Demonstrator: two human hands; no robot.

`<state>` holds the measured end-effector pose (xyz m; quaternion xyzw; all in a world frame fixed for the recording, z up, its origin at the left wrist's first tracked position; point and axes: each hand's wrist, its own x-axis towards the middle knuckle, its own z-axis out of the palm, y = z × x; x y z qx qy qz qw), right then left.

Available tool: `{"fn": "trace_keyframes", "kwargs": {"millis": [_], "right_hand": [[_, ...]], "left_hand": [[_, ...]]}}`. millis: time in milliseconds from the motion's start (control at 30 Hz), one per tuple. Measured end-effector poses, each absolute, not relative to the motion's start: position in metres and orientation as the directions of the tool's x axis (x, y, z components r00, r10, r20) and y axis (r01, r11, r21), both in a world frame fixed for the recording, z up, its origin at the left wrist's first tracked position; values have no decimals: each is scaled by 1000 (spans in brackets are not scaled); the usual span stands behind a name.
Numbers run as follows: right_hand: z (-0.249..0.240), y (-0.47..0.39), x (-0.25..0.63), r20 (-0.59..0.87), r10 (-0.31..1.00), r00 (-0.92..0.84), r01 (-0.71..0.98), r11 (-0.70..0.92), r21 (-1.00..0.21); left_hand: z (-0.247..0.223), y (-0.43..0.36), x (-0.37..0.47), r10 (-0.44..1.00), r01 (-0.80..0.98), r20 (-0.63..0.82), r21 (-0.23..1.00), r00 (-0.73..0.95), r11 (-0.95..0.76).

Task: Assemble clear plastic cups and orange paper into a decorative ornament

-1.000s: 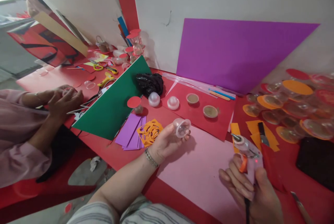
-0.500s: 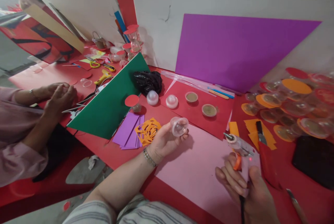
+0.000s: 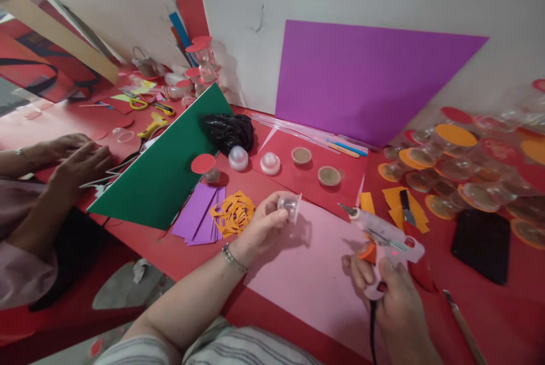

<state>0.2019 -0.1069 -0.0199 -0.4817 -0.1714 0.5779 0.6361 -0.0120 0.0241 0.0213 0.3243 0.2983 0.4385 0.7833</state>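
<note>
Between thumb and fingers, my left hand grips a small clear plastic cup, turned on its side with its rim facing right. My right hand is wrapped round the handle of a pale glue gun with an orange trigger; its metal nozzle points left toward the cup, a gap apart. Pink paper lies under both hands. Beyond, two sand-filled cups and a capped clear cup rest on red sheets. A clear dome stands beside a black plastic bag.
A green board leans at left, with a person's hands beyond it. Purple strips and orange cutouts lie left of my left hand. At right are stacked cup pieces, a black phone-like slab and a knife.
My left hand has turned the cup so its rim faces right. The glue gun has swung to point more leftward and moved closer to the cup. The view has shifted slightly right.
</note>
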Motion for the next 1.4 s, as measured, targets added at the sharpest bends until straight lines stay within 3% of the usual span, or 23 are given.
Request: {"fn": "trace_keyframes", "kwargs": {"millis": [133,233,433,633,867,1033,1200,1400], "right_hand": [[-10,-107,195,-279,873,399,-520,-36,-853],[3,-101,188,-265,881,392,-548,-8,-836],[24,-95,204,-305,894,327,-758,55,-650],[33,-98,225,-295,826,480,-823,307,-478],[32,-89,215,-319,815,485,-794,257,-551],[25,-88,207,-270,831,487,-700,186,-690],[7,-102,198,-276,827,489,-516,19,-857],[-5,-121,192,-269,868,418,-297,-149,-943]], "left_hand": [[27,22,-11,861,-494,-166,760,481,422],[30,19,-12,828,-480,-165,747,537,460],[35,16,-10,796,-486,-216,693,565,533],[36,18,-7,818,-513,-184,698,545,499],[27,21,-10,840,-451,-140,791,525,414],[25,19,-12,846,-389,-138,842,514,374],[24,20,-11,864,-432,-110,830,491,351],[21,19,-11,877,-454,-77,832,475,319]]}}
